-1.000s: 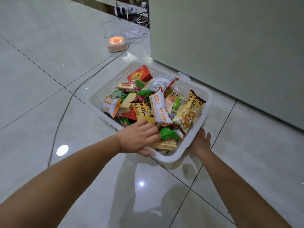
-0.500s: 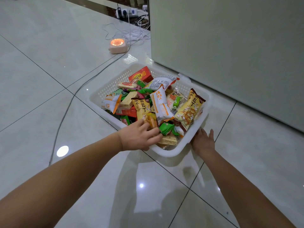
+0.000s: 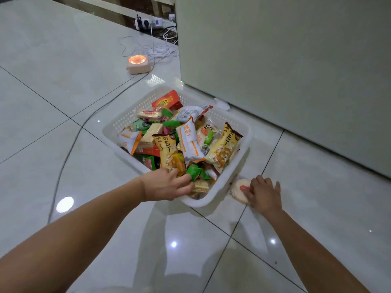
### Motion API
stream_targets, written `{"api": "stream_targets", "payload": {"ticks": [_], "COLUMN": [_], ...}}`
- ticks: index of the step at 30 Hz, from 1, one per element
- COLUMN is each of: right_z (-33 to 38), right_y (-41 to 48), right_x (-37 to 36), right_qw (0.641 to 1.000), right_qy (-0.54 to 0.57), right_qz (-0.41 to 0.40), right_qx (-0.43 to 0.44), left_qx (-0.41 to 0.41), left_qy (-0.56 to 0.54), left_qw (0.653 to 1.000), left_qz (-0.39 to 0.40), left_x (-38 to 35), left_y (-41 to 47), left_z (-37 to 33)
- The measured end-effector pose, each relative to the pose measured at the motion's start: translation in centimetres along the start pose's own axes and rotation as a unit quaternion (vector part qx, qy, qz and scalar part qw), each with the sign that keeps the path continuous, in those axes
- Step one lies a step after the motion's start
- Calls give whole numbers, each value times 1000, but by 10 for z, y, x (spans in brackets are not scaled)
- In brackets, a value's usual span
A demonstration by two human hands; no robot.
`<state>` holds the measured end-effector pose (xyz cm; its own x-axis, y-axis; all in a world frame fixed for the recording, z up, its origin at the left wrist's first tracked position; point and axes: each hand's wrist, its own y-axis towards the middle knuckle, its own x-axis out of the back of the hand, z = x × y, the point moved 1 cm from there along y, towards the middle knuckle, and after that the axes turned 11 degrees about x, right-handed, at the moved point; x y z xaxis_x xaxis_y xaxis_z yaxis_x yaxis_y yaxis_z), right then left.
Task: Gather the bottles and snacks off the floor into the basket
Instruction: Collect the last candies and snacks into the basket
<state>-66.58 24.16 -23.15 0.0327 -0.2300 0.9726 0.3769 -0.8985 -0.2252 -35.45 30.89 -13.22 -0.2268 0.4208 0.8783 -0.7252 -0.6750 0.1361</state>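
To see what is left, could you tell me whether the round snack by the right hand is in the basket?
Out: the round snack lies on the floor tile beside the basket.
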Motion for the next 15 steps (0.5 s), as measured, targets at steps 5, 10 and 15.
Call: {"api": "stream_targets", "payload": {"ticks": [5,10,15], "right_z": [-9,-18,-27], "right_y": [-8,-26,-40], "right_x": [1,-6,30], "right_qw": [988,952,828], "right_qy": [119,219,472], "right_qz": [25,117,-56], "right_qx": [-92,-181,-297], "left_qx": [35,13,13], "left_qy": [-55,-47,-42], "left_qw": [976,991,998], "left_qz": [207,128,49], "left_x": [-12,9,18], "left_y": [5,-5,-10], "left_z": [-1,27,44]}}
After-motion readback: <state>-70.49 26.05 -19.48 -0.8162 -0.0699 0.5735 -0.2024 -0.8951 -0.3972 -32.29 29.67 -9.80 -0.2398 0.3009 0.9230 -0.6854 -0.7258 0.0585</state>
